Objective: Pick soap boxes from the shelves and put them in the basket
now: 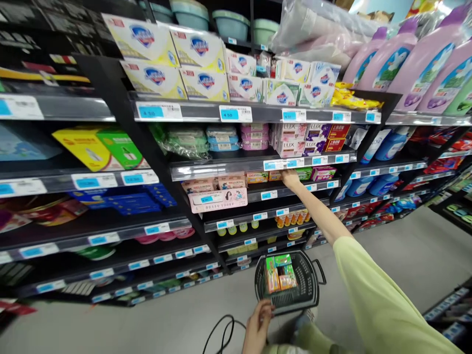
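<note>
My right hand (290,179) reaches into a shelf below the LUX soap boxes. Its fingertips are hidden under the shelf edge, beside a small orange box (275,175) and green boxes (304,173). Whether it grips one of them I cannot see. Low in the view, my left hand (259,318) has curled fingers closed at the near left rim of a dark green shopping basket (312,295). Green and orange packs (280,275) lie inside the basket.
Pink boxes (217,197) stand left of my right hand. LUX soap boxes (293,139) are above it, with white soap cartons (201,44) higher up. Purple detergent bottles (416,64) fill the upper right. A black cable (224,332) loops above the grey floor (165,319).
</note>
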`<state>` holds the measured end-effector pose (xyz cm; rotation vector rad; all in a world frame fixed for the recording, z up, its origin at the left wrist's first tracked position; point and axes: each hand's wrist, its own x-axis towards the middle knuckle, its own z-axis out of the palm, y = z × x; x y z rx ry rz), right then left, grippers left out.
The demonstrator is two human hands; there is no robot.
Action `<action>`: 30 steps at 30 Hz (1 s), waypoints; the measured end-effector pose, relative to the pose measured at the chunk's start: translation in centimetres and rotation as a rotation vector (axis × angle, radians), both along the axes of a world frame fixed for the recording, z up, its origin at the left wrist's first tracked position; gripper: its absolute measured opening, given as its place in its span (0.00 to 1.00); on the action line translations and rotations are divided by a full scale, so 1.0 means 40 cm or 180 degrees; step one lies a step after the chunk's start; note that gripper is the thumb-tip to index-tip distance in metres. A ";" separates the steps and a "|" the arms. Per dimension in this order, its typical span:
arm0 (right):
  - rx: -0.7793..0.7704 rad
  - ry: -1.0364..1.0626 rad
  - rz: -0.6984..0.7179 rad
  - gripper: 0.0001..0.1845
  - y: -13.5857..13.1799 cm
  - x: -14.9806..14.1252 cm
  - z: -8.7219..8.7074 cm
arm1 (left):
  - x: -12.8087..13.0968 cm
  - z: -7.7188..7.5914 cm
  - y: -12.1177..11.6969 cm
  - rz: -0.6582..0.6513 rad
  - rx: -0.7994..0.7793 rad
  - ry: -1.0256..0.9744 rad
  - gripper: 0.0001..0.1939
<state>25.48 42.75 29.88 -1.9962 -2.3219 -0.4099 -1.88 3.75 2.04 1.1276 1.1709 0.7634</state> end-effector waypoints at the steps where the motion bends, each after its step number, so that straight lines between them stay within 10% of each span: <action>1: 0.0023 0.0073 -0.0023 0.25 -0.003 -0.004 -0.005 | -0.003 0.012 -0.004 -0.0068 0.0012 0.0007 0.35; 7: 0.0750 0.0943 0.0566 0.28 -0.105 -0.025 -0.104 | -0.006 0.050 -0.040 -0.0288 -0.0041 0.0245 0.24; 12: 0.1190 0.1831 0.1353 0.15 -0.318 -0.024 -0.320 | -0.016 0.038 -0.076 -0.0481 -0.0150 0.0390 0.20; 21: -0.1443 0.1763 0.0398 0.20 -0.578 0.048 -0.830 | -0.025 -0.001 -0.120 -0.0582 -0.0322 0.0791 0.20; 30: -0.2701 0.1505 -0.0299 0.46 -0.657 0.023 -1.180 | 0.050 0.016 -0.172 -0.0345 -0.0908 0.1129 0.18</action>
